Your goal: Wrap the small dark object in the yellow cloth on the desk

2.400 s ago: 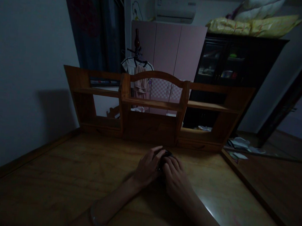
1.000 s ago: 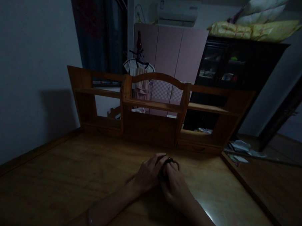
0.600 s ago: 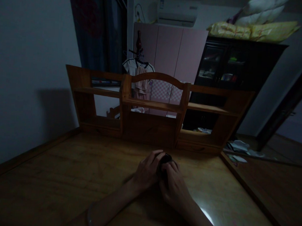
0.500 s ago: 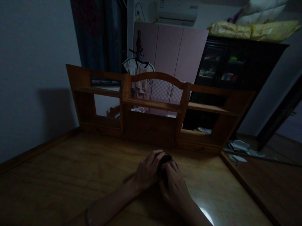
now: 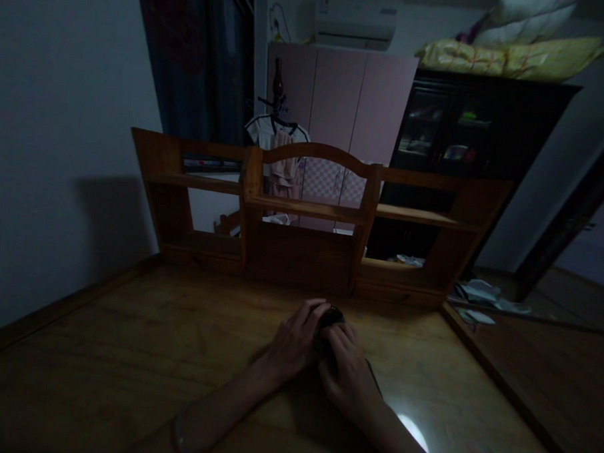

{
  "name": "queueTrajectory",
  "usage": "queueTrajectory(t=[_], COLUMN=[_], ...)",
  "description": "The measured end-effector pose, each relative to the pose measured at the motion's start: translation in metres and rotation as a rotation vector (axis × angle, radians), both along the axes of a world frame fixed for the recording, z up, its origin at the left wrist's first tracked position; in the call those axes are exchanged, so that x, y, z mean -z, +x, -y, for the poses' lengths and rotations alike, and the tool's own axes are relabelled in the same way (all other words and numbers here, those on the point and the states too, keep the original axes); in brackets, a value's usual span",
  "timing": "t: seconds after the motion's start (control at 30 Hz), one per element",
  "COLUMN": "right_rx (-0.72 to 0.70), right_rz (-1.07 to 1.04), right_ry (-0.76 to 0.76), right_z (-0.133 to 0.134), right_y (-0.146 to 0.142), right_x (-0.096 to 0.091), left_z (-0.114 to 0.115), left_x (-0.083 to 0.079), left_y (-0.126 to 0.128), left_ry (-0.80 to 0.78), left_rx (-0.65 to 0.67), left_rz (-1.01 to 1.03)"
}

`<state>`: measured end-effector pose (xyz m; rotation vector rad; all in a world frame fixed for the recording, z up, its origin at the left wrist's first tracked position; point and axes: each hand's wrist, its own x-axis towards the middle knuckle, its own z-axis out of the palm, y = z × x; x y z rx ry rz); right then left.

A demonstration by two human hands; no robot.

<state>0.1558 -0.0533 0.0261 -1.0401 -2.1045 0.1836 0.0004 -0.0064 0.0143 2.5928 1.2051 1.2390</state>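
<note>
A small, dark, rounded object with a glossy top is between my hands, low over the wooden desk. My left hand is closed around its left side, fingers curled over the top. From the right, my right hand grips it with bent fingers pressed against its near face. Most of the object is covered by my fingers, and the dim light hides its kind. A thin dark edge shows beside my right wrist; what it belongs to is hidden. A bracelet is on my left forearm.
A wooden shelf unit stands along the desk's back edge. A wall borders the left side, and a raised wooden rim runs down the right. Beyond are a pink wardrobe and a dark cabinet.
Both hands keep their hold on the dark object and have barely moved. My right hand has shifted slightly, and more of the thin dark edge shows beside its wrist.
</note>
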Motion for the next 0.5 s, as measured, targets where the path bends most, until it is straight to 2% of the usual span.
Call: queueTrajectory(t=[0.5], right_rx=[0.034], right_rz=[0.037], right_ry=[0.026], right_z=[0.0002], right_y=[-0.0013], right_x=[-0.0008], left_z=[0.0000], left_x=[0.0014], left_y=[0.0007], left_ry=[-0.036], left_rx=[0.019], left_rz=[0.005])
